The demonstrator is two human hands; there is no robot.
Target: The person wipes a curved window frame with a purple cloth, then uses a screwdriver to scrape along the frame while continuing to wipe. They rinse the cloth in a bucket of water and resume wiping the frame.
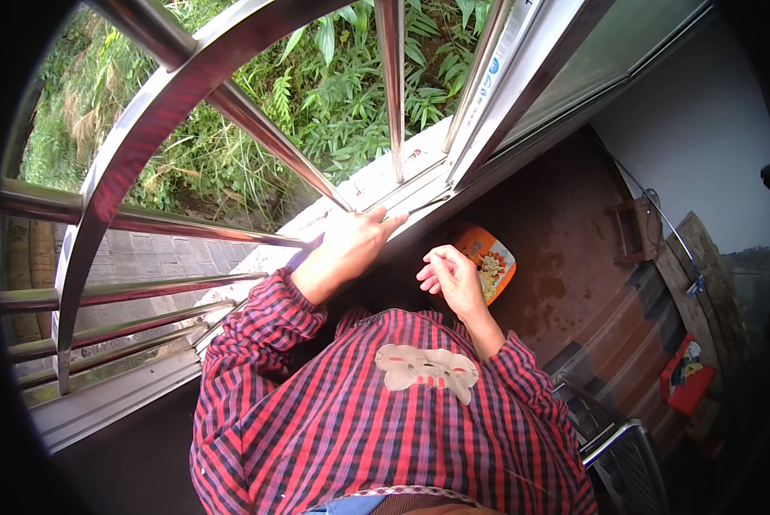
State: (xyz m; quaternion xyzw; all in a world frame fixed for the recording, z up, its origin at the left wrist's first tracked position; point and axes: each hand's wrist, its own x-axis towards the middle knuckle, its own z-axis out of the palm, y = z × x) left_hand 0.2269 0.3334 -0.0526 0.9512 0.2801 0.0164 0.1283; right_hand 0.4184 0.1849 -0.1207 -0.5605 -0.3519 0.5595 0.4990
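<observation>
My left hand (347,247) rests on the white window sill, at the foot of the shiny metal bars (282,146). Its visible fingers point to the right, somewhat apart, and I see nothing in them. A small purple-blue patch (309,251) shows beside that wrist; what it is I cannot make out. My right hand (455,281) hangs in the air in front of my chest, its fingers curled in, with no object visible between them. Below and past it, an orange-rimmed tray (507,279) carries pale and orange chopped pieces (490,268). My right hand covers part of the tray.
A window frame (522,86) slants up to the right of the bars. Green plants (342,77) and paving (170,262) lie outside. Inside, a wooden stool (632,230), a plank (702,257), a red box (687,386) and a metal-framed chair (616,446) stand on the right.
</observation>
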